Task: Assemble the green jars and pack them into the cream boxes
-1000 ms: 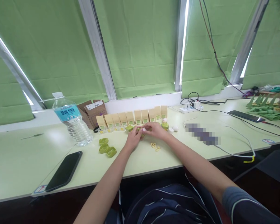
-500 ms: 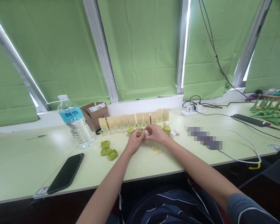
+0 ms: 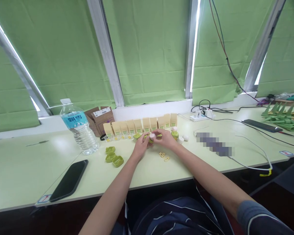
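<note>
My left hand (image 3: 141, 147) and my right hand (image 3: 164, 138) meet over the pale green table (image 3: 19, 163), fingers pinched together around a small green part with a white piece (image 3: 152, 136). Behind them a row of small tan boxes (image 3: 139, 125) with green labels stands along the wall. Three green shell-like parts (image 3: 113, 156) lie left of my left hand. Small yellow rings (image 3: 163, 156) lie just in front of my right wrist. A green part (image 3: 174, 134) and white round pieces (image 3: 183, 138) sit to the right of my right hand.
A water bottle (image 3: 77, 126) stands at the left with brown cardboard boxes (image 3: 98, 117) behind it. A black phone (image 3: 69, 180) lies near the front edge. A power strip (image 3: 202, 115), cables, another phone (image 3: 262, 125) and green cone parts (image 3: 283, 118) fill the right side.
My hands stayed together at the same spot, with the fingers shifting slightly around the small part. The camera view tilted a little.
</note>
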`<state>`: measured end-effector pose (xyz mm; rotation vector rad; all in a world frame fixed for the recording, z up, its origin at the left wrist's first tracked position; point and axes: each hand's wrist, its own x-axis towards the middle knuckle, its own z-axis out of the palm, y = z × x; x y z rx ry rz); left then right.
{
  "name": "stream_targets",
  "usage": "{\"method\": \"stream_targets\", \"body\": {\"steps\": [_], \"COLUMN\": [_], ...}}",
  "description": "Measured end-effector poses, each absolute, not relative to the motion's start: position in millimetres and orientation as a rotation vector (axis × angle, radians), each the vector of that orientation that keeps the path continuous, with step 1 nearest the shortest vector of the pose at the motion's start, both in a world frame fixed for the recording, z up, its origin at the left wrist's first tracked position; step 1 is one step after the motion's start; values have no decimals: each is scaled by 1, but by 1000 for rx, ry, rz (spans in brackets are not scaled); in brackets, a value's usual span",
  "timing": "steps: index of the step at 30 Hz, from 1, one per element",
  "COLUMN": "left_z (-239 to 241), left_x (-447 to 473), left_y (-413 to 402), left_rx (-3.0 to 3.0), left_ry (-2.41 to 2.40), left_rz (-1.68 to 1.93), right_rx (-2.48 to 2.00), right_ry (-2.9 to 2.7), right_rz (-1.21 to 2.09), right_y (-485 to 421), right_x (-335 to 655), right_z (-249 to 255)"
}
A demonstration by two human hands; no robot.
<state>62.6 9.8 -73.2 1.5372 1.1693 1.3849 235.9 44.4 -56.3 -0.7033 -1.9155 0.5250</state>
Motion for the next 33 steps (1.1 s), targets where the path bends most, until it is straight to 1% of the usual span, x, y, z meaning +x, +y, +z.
{"method": "stream_targets", "body": {"steps": [4,11,24,33], "left_z": [-73,-77,-74,-76], "left_x": [62,60,61,60], "left_y": [10,12,9,10], "left_rx": [1579,1669,1601,1602], "left_ry": [1215,1229,1197,1156], "left_rz": [1407,1388,1337,1368], "right_rx": [-629,-689,-638,-622], "right_ry": [-1949,-2033,-2136,-2073], "right_rz": [518,472,361,467], "right_y": [45,43,41,41], "right_x": [235,236,238,237], "right_z": [-58,-54,-51,-53]}}
